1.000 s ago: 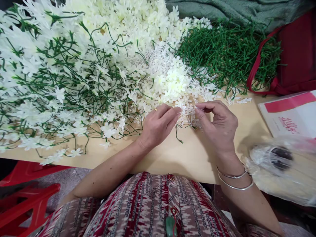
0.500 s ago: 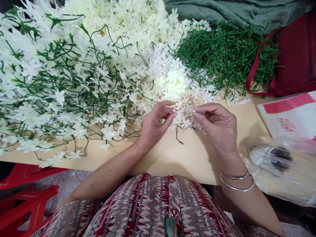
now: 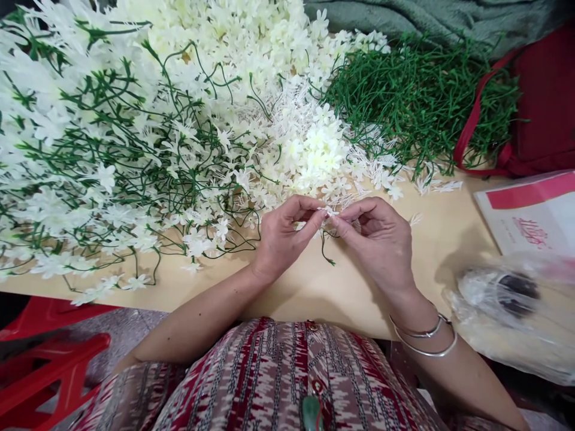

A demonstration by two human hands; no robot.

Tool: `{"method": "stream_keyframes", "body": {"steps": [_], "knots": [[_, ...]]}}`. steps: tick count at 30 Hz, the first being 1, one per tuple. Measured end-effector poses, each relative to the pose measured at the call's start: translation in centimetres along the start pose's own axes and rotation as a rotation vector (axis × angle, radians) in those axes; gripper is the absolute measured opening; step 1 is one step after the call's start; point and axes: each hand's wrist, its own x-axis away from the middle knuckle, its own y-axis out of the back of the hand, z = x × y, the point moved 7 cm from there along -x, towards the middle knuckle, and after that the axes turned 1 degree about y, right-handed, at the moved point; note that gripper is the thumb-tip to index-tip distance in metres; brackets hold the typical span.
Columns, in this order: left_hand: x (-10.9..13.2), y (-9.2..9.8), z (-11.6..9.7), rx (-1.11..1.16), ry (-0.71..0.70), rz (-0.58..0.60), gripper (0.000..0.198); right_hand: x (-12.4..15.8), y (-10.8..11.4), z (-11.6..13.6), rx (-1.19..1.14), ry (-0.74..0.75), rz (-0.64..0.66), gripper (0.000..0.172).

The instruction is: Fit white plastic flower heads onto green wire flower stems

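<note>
Remotely, I had the left hand (image 3: 282, 239) and right hand (image 3: 380, 242) pinching a small white piece (image 3: 330, 212) between them over the tabletop (image 3: 321, 293), equally near both; its long axis I couldn't make out.

Red bag (image 3: 545, 108) nr wht pkg (image 3: 536, 218).
</note>
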Motion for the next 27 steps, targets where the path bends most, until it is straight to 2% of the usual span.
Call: {"method": "stream_keyframes", "body": {"steps": [4, 10, 15, 22, 27], "knots": [[0.0, -0.2, -0.5, -0.041, -0.043, 0.037, 0.006, 0.0, 0.2, -0.3, -0.005, -0.014, -0.056, 0.02], [-0.1, -0.6, -0.4, -0.055, -0.066, 0.088, 0.006, 0.2, 0.0, -0.7, -0.031, -0.022, -0.061, 0.025], [0.1, -0.5, -0.1, -0.011, -0.046, 0.068, 0.011, 0.5, 0.0, -0.2, -0.019, 0.019, -0.115, 0.024], [0.2, -0.6, -2.0, -0.142, -0.324, 0.068, 0.01, 0.4, 0.0, -0.4, -0.023, -0.024, -0.069, 0.023], [0.1, -0.5, -2.4, -0.165, -0.369, 0.059, 0.011, 0.3, 0.2, -0.4, -0.063, -0.045, -0.049, 0.022]]}}
